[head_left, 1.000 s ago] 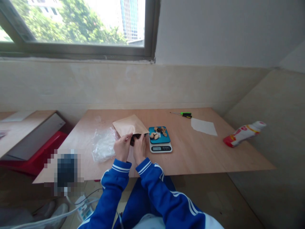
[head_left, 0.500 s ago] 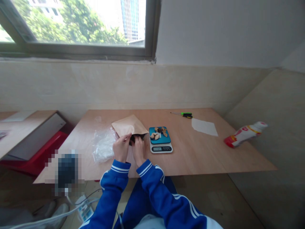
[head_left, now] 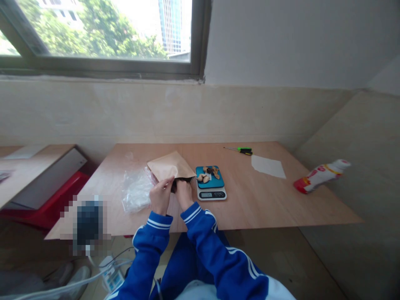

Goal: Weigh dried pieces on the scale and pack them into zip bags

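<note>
A brown paper bag (head_left: pixel 170 164) lies on the table with its dark mouth facing me. My left hand (head_left: pixel 160 196) pinches the bag's edge at the left of the opening. Into that opening reaches my right hand (head_left: pixel 183 195); its fingers are hidden inside the bag. Just to the right stands a digital kitchen scale (head_left: pixel 212 195) with a blue platform. Several dried tan pieces (head_left: pixel 203 178) rest on the platform, and the digits on the display are too small to read.
A clear plastic bag (head_left: pixel 136 191) lies left of the paper bag. Screwdrivers (head_left: pixel 243 150) and a white paper sheet (head_left: pixel 268 166) lie farther back. A red and white bottle (head_left: pixel 320 176) stands at the right. A blurred dark object (head_left: pixel 89 223) is near the front left corner.
My right hand has pushed deeper into the bag, and its fingers have gone out of sight. My left hand keeps its pinch on the edge.
</note>
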### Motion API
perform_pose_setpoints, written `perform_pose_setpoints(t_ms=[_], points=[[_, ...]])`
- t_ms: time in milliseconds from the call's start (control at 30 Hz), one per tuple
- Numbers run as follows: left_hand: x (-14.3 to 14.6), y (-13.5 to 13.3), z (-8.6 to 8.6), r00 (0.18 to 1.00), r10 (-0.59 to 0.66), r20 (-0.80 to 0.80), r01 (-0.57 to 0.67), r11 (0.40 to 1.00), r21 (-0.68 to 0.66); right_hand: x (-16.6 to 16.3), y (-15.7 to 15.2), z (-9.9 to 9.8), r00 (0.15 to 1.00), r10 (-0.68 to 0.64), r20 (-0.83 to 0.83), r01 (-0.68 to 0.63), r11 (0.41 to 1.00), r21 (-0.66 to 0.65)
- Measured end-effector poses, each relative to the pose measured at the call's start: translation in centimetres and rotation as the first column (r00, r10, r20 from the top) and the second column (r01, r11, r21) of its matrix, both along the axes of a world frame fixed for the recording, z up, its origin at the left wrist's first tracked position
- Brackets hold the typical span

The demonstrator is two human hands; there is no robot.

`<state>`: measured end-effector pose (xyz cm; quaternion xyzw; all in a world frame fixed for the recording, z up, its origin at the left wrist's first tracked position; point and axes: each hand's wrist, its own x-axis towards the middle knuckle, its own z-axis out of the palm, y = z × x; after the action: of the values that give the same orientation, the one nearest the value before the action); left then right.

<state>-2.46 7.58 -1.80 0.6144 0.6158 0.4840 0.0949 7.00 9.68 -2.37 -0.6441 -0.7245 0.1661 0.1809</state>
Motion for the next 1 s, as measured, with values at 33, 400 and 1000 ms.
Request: perform_pose_setpoints(t_ms=[33, 400, 1000], points=[[0.0, 0.0, 0.0, 1.000, 0.002, 0.003, -0.002, 1.000, 0.001, 0.2, -0.1, 0.1, 1.000, 0.009, -0.007, -0.009, 1.000, 0.002], [-0.2, 0.1, 0.8, 1.000, 0.014, 0.022, -0.015, 1.000, 0.009, 1.6, -0.6, -0.3, 0.972, 0.060, -0.228, -0.038, 0.994, 0.098], [0.2, -0.1, 0.0, 1.000, -0.018, 0.004, 0.018, 1.000, -0.011, 2.9, 0.7, -0.7, 0.987, 0.066, -0.143, -0.061, 0.997, 0.043]])
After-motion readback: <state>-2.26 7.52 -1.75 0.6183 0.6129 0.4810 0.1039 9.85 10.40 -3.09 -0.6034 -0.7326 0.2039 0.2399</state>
